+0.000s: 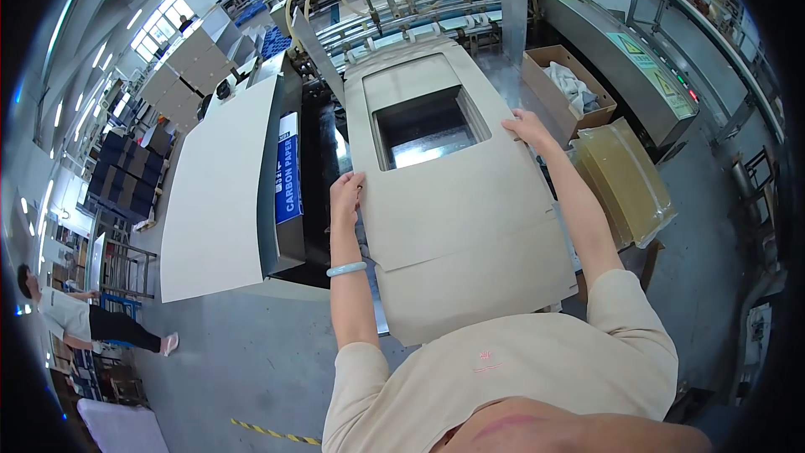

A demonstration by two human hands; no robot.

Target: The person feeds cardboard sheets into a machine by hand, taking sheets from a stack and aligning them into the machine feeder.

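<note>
A grey-brown cardboard sheet (453,210) with a large cut-out window lies before me on the feed side of a machine. Its far end reaches the machine's rollers. Through the window a dark, shiny surface shows. My left hand (345,197) is closed on the sheet's left edge, fingertips partly hidden from view. On the opposite side, my right hand (527,128) pinches the right edge, thumb on top. Under the near end, another cardboard sheet (478,285) sticks out toward my body.
Behind the sheet stands a machine with rollers (411,33) and looping hoses, between two upright metal plates. A blue carbon paper box (288,172) and a white board (222,193) are at left. An open carton (570,88) with cloth and a wrapped stack (625,180) stand right. A person (92,319) walks far left.
</note>
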